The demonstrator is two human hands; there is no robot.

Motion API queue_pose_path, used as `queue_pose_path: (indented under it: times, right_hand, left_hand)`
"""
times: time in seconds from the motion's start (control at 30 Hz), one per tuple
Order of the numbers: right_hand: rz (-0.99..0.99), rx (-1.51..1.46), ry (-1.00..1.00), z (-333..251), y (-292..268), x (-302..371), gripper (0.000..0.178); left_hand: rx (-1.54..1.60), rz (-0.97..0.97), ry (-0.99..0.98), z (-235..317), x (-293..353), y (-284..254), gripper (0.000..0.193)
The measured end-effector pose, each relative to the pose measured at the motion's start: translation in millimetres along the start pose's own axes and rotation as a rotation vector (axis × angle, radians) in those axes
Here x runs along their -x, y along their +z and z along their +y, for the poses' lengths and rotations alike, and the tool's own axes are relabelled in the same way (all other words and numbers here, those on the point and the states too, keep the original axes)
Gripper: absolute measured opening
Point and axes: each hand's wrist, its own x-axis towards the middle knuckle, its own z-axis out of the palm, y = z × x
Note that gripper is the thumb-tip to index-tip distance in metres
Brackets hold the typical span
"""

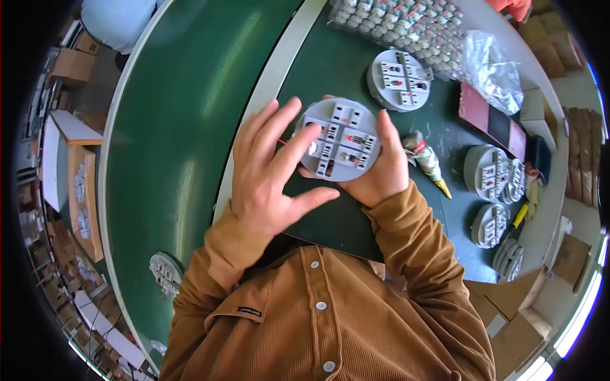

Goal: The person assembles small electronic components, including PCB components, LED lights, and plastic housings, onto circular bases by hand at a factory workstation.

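Observation:
In front of my chest is a round grey disc (368, 129) with several small white rectangular modules on its face, some with red and dark parts. My right hand (384, 162) grips its right and lower edge, thumb along the rim. My left hand (267, 168) is spread at the disc's left side, its index fingertip at a module near the left edge; the thumb points right, below the disc. A thin red wire shows between the left fingers. Just right of my right hand lies a wrapped cone (429, 159) with a yellow tip.
A similar disc (399, 79) sits farther back, near a clear tray of white bulb-like parts (406, 28) and a plastic bag (492, 70). More discs (486, 171) stand at right by a dark red case (476, 113). Another disc (166, 273) rests on the green surface (190, 114) at left.

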Motion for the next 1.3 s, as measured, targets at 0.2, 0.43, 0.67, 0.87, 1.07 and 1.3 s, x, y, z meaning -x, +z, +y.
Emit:
queue_pose_path:
  times: [0.2,0.43,0.67,0.87,1.07,1.3]
  right_hand:
    - [0.09,0.041,-0.032,9.2,-4.4,-3.1,0.076]
    - [0.122,-0.011,-0.065,10.6,-10.0,-2.4,0.071]
    - [0.175,-0.115,-0.015,8.3,-5.6,-2.7,0.067]
    - [-0.028,-0.099,0.332,2.2,-19.7,-9.6,0.067]
    - [0.139,0.184,0.139,10.1,-6.9,-6.0,0.062]
    - [0.118,0.206,0.135,5.0,-12.6,3.5,0.054]
  left_hand:
    - [-0.014,0.088,-0.059,6.7,20.3,32.4,0.041]
    - [-0.159,0.088,0.101,-7.9,6.9,40.5,0.028]
    - [-0.224,-0.07,0.137,17.2,-17.3,13.8,0.025]
    - [-0.369,-0.07,0.257,8.2,-29.2,-12.9,0.029]
    - [0.026,-0.052,-0.574,-2.3,-45.5,-15.6,0.041]
    - [0.089,-0.146,-0.652,-36.4,-39.3,-8.7,0.05]
